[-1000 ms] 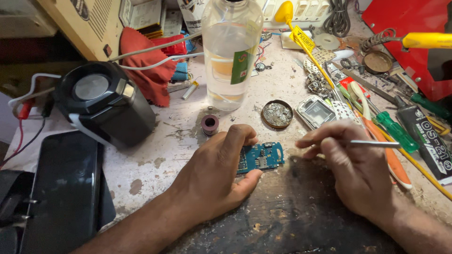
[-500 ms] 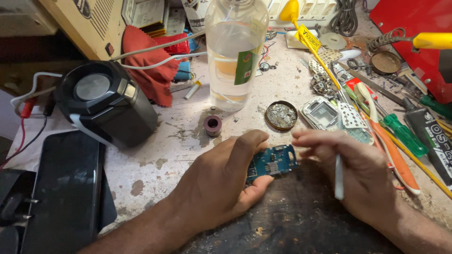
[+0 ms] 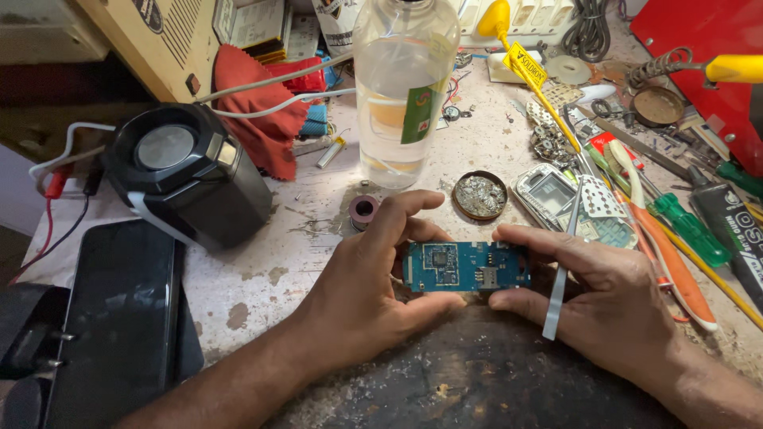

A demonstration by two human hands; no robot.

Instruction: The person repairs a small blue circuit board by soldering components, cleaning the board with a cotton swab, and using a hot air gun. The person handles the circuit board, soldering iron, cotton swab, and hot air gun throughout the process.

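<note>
The left hand (image 3: 358,302) held the left end of a blue circuit board (image 3: 465,267), thumb beneath its near edge and forefinger curled over its far edge. The right hand (image 3: 612,306) pinched the right end the same way, and also kept a pair of metal tweezers (image 3: 560,274) tucked between its fingers, tips pointing far, unused. So each grip was closed on the board.

A second earlier the left hand alone had cupped the board low by the palm while the right hand held the tweezers level, clear of it; half a second earlier the right hand was closing in. Now the board sat squarely between both hands, face up and fully shown, just above the dark worn patch of the surface (image 3: 262,262). That suggested inspection rather than probing.

Just beyond the hands lay a small round tin of solder scraps (image 3: 479,195) and a maroon ring (image 3: 364,211); farther off stood a clear plastic bottle (image 3: 405,87). A black speaker (image 3: 187,171) sat to the left, screwdrivers (image 3: 691,230) to the right.
</note>
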